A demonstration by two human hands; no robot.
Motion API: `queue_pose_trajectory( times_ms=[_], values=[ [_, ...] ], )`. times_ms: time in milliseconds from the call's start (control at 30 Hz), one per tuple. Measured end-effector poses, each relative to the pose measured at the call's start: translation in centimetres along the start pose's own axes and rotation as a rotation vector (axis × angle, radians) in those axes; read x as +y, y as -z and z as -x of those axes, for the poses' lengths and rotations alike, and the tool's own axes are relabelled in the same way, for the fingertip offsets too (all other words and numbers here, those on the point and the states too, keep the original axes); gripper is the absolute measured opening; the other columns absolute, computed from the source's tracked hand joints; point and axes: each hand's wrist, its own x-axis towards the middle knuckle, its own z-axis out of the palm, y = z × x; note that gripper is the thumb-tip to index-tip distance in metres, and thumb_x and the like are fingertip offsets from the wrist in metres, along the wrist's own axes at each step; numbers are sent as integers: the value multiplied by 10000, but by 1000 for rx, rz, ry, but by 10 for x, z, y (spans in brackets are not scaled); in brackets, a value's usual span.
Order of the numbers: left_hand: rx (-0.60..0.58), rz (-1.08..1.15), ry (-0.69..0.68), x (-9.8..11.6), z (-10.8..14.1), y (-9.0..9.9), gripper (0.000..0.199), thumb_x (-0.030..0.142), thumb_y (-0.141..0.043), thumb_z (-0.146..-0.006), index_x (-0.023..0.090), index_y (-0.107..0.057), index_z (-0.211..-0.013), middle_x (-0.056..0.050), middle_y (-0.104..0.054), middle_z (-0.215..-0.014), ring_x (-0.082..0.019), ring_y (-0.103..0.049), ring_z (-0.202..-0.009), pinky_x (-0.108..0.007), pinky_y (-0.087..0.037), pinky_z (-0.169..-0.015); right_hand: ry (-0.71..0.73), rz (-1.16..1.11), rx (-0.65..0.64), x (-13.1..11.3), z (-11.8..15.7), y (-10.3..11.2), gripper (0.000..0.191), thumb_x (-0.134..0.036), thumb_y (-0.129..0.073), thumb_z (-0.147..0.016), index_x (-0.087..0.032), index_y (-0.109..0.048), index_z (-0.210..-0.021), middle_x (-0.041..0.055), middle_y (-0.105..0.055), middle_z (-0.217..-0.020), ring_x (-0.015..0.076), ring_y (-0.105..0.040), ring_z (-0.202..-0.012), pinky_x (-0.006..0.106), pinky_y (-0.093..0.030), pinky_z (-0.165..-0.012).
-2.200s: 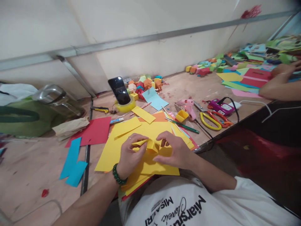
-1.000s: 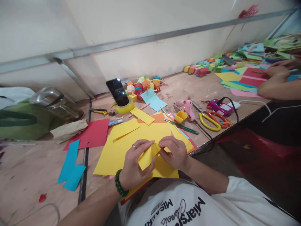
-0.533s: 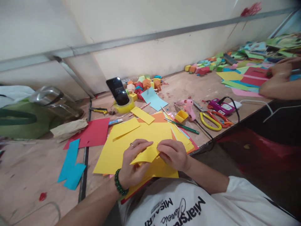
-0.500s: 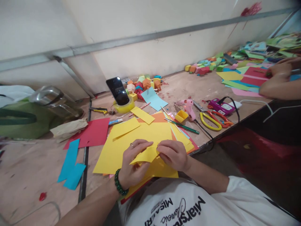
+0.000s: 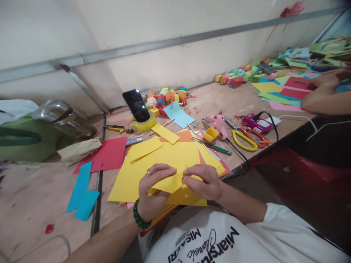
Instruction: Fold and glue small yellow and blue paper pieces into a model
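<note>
Left hand (image 5: 153, 188) gripping small yellow paper (image 5: 166, 183), right hand (image 5: 206, 181) pinching its end (piece between hands).

**My green bracelet (image 5: 139, 218) and printed white shirt (image 5: 255, 239)**

Round, dark green beads ring my left wrist. Just beyond the bracelet, a slim, shiny ring (image 5: 148, 171) circles one finger of my left hand (image 5: 153, 186). To the bracelet's right spreads my shirt, its front printed in black: heavy capitals (image 5: 189, 236), then looping script (image 5: 205, 244), then large bold lettering (image 5: 227, 239). Farthest right of the bracelet, my loose white sleeve (image 5: 279, 217) shows, and a thin dark stripe (image 5: 326, 239) crosses the fabric.
</note>
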Motion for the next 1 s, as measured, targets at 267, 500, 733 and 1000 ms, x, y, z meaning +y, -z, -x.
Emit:
queue_pose_trajectory(
  times_ms=[267, 500, 733, 1000],
  values=[
    [-54, -11, -39, -2, 2, 0, 392, 94, -550, -723, 220, -693, -1067, -54, -708, -979, -181, -679, -863, -272, -564, -749, -10, 25, -23, -2, -4, 1, 124, -111, -533, -860, -165, -613, -938, 35, -625, -764, 101, -550, -584, 212, -473, -518],
    [-95, -54, -100, 0, 2, 2, 472, 79, -507, -725, 227, -655, -1147, -65, -708, -1037, -179, -681, -912, -269, -564, -790, -16, 52, -39, -2, -4, 2, 144, -115, -524, -853, -173, -621, -941, 35, -627, -771, 100, -554, -585, 214, -477, -531],
    [-84, -54, -154, 1, 2, 1, 309, 184, -549, -816, 223, -651, -1106, -88, -720, -1012, -193, -690, -902, -288, -566, -772, -26, 50, -36, -2, -4, 3, 180, -97, -499, -842, -177, -617, -953, 38, -630, -769, 111, -586, -604, 225, -501, -558],
    [-47, -34, -117, 3, 0, 1, 186, 286, -601, -791, 199, -610, -956, -102, -711, -918, -221, -678, -831, -330, -551, -713, -61, 50, -27, -2, 0, 5, 160, -128, -476, -851, -223, -598, -891, 18, -628, -769, 104, -571, -596, 220, -490, -558]
  ],
)
